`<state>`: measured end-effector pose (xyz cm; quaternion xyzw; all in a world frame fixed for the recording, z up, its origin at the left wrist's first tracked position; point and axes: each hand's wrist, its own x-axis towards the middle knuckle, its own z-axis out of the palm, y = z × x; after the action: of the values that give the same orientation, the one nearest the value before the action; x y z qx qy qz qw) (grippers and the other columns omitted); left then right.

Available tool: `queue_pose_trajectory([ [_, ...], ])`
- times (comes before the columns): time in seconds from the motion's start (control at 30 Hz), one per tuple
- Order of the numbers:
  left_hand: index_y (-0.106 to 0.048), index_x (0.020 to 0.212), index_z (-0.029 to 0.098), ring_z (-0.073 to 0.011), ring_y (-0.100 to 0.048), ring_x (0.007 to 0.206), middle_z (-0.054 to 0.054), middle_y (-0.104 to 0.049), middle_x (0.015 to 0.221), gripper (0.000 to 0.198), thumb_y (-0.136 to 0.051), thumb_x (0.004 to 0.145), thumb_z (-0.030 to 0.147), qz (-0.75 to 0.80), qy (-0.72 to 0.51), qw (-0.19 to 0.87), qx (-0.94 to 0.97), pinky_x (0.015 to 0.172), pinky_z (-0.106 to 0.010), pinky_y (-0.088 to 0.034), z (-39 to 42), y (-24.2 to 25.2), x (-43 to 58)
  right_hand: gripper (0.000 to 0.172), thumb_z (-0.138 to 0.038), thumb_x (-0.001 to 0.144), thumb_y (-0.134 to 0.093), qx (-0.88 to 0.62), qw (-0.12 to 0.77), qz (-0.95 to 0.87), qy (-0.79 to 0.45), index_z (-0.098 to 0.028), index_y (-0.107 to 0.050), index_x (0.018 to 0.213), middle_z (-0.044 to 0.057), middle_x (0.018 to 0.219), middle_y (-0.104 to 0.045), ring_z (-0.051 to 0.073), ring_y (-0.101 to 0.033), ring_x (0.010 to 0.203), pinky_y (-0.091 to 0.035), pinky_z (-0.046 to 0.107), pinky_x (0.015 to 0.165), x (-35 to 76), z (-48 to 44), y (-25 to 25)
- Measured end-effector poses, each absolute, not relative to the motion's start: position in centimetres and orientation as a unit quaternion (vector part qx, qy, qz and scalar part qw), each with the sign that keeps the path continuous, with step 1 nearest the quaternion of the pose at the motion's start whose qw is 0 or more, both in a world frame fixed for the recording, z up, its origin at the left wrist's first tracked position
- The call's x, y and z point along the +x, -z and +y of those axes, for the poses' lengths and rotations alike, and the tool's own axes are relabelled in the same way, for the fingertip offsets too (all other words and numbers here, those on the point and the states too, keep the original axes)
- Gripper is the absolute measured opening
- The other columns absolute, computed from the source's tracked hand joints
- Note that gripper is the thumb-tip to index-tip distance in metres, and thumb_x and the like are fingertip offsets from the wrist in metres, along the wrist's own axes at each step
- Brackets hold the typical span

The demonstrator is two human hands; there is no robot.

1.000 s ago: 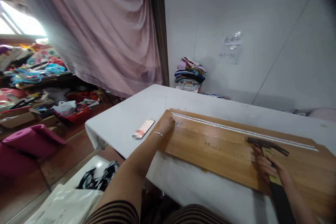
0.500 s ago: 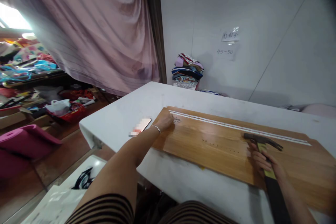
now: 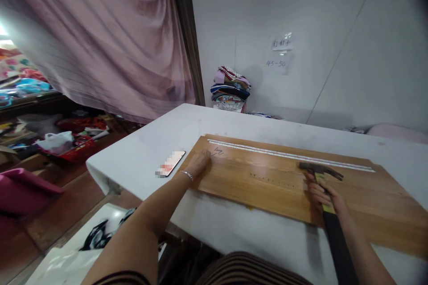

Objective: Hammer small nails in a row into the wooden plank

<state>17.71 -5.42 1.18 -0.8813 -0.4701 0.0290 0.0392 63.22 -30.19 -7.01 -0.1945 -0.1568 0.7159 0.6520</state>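
- The wooden board (image 3: 284, 198) lies flat on the white surface (image 3: 160, 138), lengthwise along the far edge and set in from the far left corner.
- Over the board's right half, the person's right hand (image 3: 319, 193) has its grip wrapped around the handle of a claw hammer (image 3: 331, 227); the hammer's head points away from the surface's near edge.
- The left hand (image 3: 199, 162), with a bracelet (image 3: 187, 174) at its wrist, reaches to the board's left end. Its fingertips are just beside some loose nails (image 3: 219, 151); I can't tell whether that grip is apart or together.
- Two pale strips (image 3: 290, 156) run side by side near the board's far edge, and a row of dark spots (image 3: 272, 180) crosses its middle.
- A phone (image 3: 175, 163) lies left of the board, towards the surface's left edge.
- Past the far edge stands a stack of folded cloth (image 3: 230, 89), near the far left corner.
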Motion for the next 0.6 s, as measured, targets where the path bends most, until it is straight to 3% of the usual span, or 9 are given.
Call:
queue_pose_trajectory([
  [0.4,-0.070,0.105,0.012,-0.0226,-0.066,0.095,-0.015,-0.068,0.113,0.031,-0.041,0.093,0.012,-0.545,0.007,-0.058,-0.837,0.087,-0.033,-0.050,-5.2,-2.1,17.7,0.039,-0.008,0.087,-0.064,-0.152,0.665,-0.097,-0.725,-0.020,-0.052,0.123,-0.007,0.065,-0.058,0.004,-0.056,0.043,-0.045,0.008,0.033,64.1,-30.1,8.5],
  [0.6,-0.072,0.098,0.014,-0.0233,-0.067,0.093,-0.012,-0.074,0.100,0.024,-0.051,0.087,0.016,-0.564,0.013,-0.087,-0.821,0.080,-0.029,-0.051,-4.3,-3.0,17.6,0.043,-0.005,0.080,-0.069,-0.176,0.675,-0.090,-0.711,-0.023,-0.056,0.117,-0.007,0.060,-0.055,0.005,-0.052,0.038,-0.044,0.008,0.030,63.9,-30.0,8.2],
])
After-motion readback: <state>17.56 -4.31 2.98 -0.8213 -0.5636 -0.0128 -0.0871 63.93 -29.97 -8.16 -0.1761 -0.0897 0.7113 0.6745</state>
